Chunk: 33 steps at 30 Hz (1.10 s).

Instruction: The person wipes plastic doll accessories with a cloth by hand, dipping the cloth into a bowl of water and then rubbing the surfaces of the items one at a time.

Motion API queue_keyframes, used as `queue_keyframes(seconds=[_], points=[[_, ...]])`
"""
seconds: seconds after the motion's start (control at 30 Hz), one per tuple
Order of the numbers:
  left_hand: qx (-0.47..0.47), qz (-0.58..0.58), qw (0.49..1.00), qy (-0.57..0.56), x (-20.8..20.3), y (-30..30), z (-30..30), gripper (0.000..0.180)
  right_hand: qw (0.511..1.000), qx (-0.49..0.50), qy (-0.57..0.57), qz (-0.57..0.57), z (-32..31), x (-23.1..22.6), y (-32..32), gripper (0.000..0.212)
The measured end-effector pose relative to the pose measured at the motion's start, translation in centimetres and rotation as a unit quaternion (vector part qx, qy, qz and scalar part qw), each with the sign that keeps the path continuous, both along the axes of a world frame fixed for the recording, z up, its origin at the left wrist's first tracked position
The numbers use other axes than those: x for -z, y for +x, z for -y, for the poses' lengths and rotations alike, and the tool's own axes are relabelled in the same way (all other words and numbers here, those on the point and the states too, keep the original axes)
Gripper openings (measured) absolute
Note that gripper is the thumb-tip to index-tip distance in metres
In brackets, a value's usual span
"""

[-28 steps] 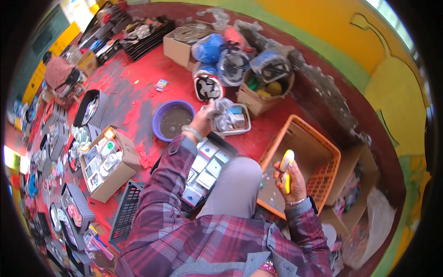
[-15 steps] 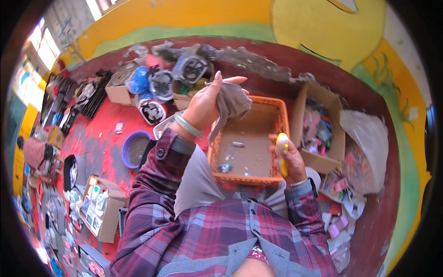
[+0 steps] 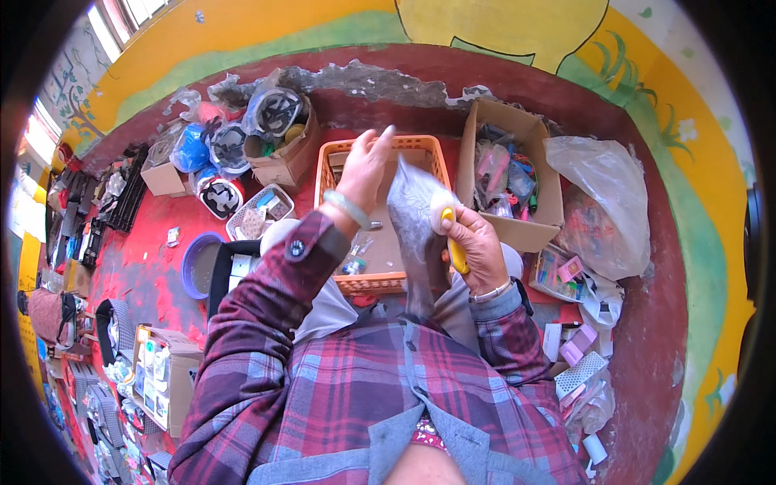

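Note:
My left hand (image 3: 362, 174) is raised over the orange plastic basket (image 3: 384, 284), its fingers stretched out and nothing visible in them. Beside it a grey cloth (image 3: 414, 206), smeared by motion, hangs down toward my lap. My right hand (image 3: 478, 249) is closed around the yellow handle of a small tool (image 3: 457, 255) with a rounded white head. That head meets the cloth's right edge; whether my right fingers also pinch the cloth I cannot tell. In the basket, on brown cardboard, lie a small capsule-shaped piece (image 3: 375, 225) and a few little bits.
Right of the basket stands a cardboard box (image 3: 529, 232) of bagged colourful items, beside a clear plastic sack (image 3: 594, 194). To the left are a purple basin (image 3: 196, 267), a white basket (image 3: 260, 212) and bagged goods in boxes (image 3: 284, 168). A painted wall closes off the far side.
The grey cloth has left my left hand's grasp and moved right, against the white-headed tool. My right hand has risen toward my left. The view has shifted too.

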<state>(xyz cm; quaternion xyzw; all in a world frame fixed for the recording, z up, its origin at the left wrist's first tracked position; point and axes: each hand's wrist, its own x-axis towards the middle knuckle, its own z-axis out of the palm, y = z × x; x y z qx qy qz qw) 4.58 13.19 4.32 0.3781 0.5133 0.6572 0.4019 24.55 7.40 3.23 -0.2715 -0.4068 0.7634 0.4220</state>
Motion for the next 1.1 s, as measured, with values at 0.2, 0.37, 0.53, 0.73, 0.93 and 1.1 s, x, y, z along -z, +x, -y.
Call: queue_keyframes(seconds=[0.2,0.37,0.53,0.73,0.93,1.1], points=[[0.110,0.310,0.944,0.033,3.7,3.1,9.5,0.031,0.972,0.221,0.064,0.054,0.4,1.4,-4.1,0.027],[0.163,0.510,0.844,0.004,3.9,3.3,9.9,0.052,0.745,0.294,0.460,0.384,2.1,3.3,-9.0,0.040],[0.199,0.572,0.796,0.007,5.6,0.5,9.9,0.051,0.789,0.159,0.443,0.395,2.2,3.0,-10.2,0.045],[0.265,0.571,0.773,-0.079,11.5,-2.1,9.8,0.048,0.900,0.004,0.274,0.339,1.0,0.3,-8.1,0.058],[0.234,0.484,0.834,-0.126,9.0,-3.8,12.0,0.041,0.554,0.014,0.532,0.640,-1.0,-0.4,-4.6,0.026],[0.284,0.451,0.842,-0.078,8.1,-4.8,12.7,0.036,0.488,0.011,0.511,0.708,-1.1,-3.9,-3.6,0.009]])
